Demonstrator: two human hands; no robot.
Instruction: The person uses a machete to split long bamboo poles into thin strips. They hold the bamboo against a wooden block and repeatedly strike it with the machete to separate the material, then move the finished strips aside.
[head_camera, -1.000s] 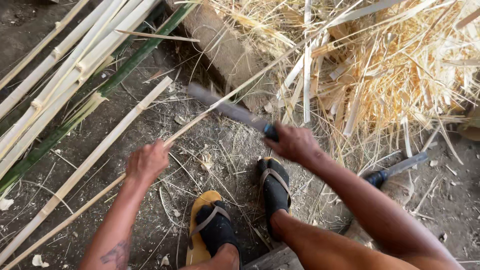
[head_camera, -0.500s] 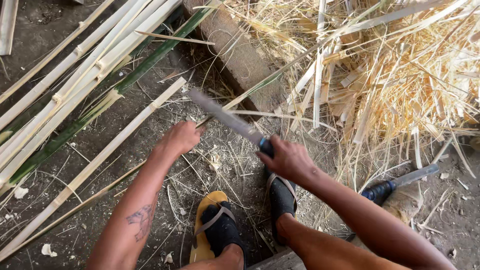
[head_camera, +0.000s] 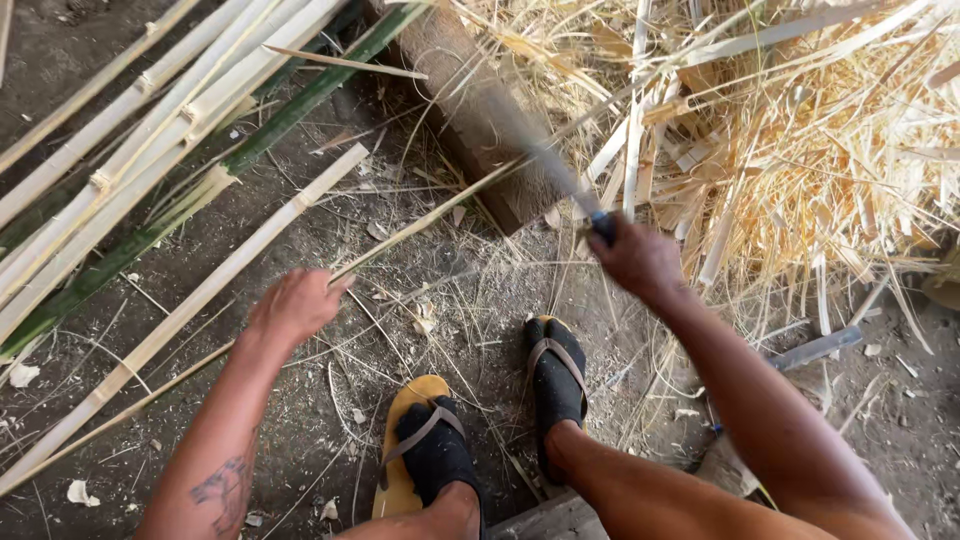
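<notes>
Along the left edge of the dirt floor (head_camera: 300, 420) lay a bundle of pale split bamboo slats (head_camera: 130, 130) beside one green bamboo pole (head_camera: 250, 140), all slanting toward the upper right. Nearer the middle, the left hand (head_camera: 292, 303) was closed around a thin bamboo strip (head_camera: 440, 215) that ran up from the lower left toward the wooden block (head_camera: 480, 110); a wider flat slat (head_camera: 200, 295) lay just beside it on the ground. Below, two feet in dark socks and sandals (head_camera: 555, 375) stood among loose shavings. Right of centre, the right hand (head_camera: 638, 258) gripped the dark handle of a long blade (head_camera: 545, 160), which showed blurred and raised over the strip's far end at the block. Farther right, a deep heap of yellow shavings and offcuts (head_camera: 800, 150) covered the ground, with a dark-handled tool (head_camera: 815, 348) lying near its lower edge. Judging from that heap and the stacked slats, much trimming looked finished, while the held strip seemed only partly worked and the green pole remained uncut.
</notes>
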